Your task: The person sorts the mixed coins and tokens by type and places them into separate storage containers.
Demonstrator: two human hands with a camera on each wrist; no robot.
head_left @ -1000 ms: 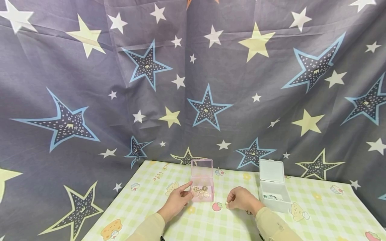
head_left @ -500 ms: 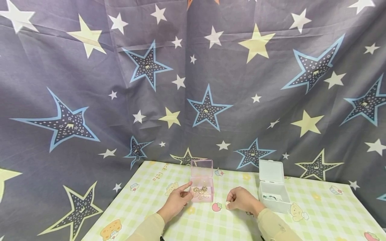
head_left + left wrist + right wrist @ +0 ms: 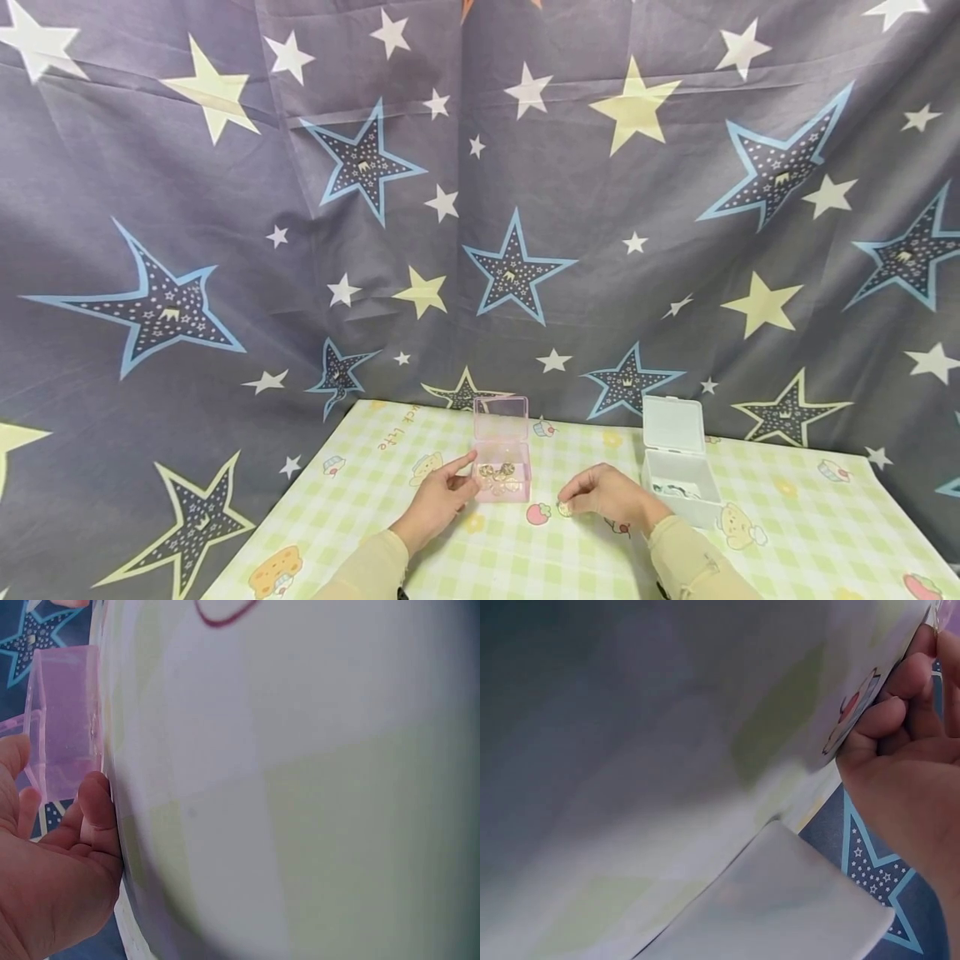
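A see-through pink box (image 3: 517,493) stands on the table with its lid raised at the back; several gold-coloured and clear pieces (image 3: 501,472) lie inside. My left hand (image 3: 438,502) holds its left side, thumb toward the front corner and index finger farther back. In the left wrist view the fingers lie against the pink wall (image 3: 67,712). To the right of this box, my right hand (image 3: 607,496) pinches a small, round, pale gold piece (image 3: 564,508) close over the tablecloth. In the right wrist view that hand's other fingers (image 3: 881,720) are curled near the cloth.
A white box (image 3: 682,508) with its lid up stands right of my right forearm; small greenish pieces (image 3: 675,489) lie in it. The tablecloth (image 3: 817,533) is green-checked with printed pictures. Behind the table hangs a dark star-patterned curtain (image 3: 420,367).
Between my right fingertips the small round piece has turned, so more of its flat face shows. My left hand and both boxes have stayed put.
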